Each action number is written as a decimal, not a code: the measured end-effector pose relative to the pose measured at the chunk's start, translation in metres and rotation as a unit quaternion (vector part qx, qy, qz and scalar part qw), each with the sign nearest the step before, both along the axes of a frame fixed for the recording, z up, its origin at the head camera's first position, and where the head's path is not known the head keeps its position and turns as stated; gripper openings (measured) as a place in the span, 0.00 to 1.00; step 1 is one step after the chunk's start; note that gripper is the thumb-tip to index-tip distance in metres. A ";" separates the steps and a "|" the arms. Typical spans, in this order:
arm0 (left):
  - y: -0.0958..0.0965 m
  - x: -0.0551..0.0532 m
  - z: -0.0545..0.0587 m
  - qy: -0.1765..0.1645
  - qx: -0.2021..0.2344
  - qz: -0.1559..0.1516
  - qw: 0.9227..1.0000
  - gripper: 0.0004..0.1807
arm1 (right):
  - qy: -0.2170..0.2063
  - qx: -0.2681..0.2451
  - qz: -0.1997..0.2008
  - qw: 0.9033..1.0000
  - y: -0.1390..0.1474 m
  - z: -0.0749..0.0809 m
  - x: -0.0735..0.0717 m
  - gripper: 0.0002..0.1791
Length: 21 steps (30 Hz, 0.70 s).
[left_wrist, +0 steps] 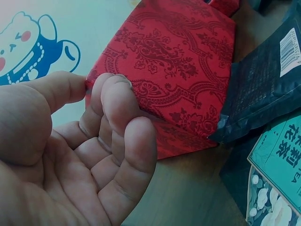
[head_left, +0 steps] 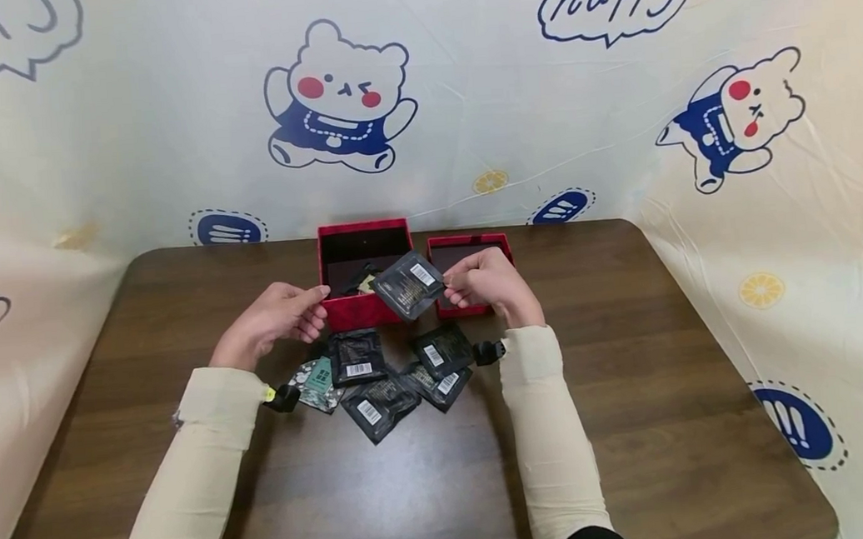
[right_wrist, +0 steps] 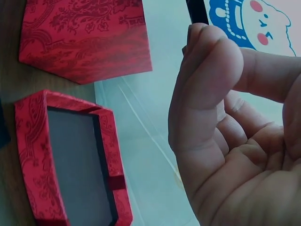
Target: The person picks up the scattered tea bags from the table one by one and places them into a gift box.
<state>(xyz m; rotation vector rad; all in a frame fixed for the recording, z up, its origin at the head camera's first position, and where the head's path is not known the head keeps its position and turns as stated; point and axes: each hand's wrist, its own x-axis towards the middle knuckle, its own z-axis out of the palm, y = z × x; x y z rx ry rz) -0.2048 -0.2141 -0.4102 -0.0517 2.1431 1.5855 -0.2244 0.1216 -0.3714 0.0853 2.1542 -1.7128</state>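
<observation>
My right hand point(head_left: 488, 282) pinches a black sachet point(head_left: 406, 286) with a white barcode label by its edge, holding it over the red box. Fingers and thumb of my left hand point(head_left: 273, 318) grip the near-left rim of that open red patterned box point(head_left: 359, 315); the left wrist view shows the thumb and index finger at its edge. Inside the box, a dark packet and a yellowish one partly show. In the right wrist view, only a thin dark edge of the held sachet appears above my fingertips.
Several black sachets point(head_left: 357, 358) and a green-labelled tea packet point(head_left: 319, 384) lie overlapping before the box. The shallow red box lid point(right_wrist: 35, 155) rests to its right, inner side up. A patterned cloth point(head_left: 466, 117) hangs behind the wooden table point(head_left: 638, 422).
</observation>
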 end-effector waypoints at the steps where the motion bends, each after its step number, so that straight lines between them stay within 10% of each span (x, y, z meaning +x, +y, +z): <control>1: 0.000 0.000 0.000 0.000 0.000 0.000 1.000 0.27 | -0.001 -0.004 -0.002 1.000 -0.002 0.000 -0.002 0.07; 21: -0.001 -0.002 -0.005 -0.004 0.011 0.004 1.000 0.26 | -0.011 0.004 0.008 1.000 -0.026 0.006 -0.028 0.08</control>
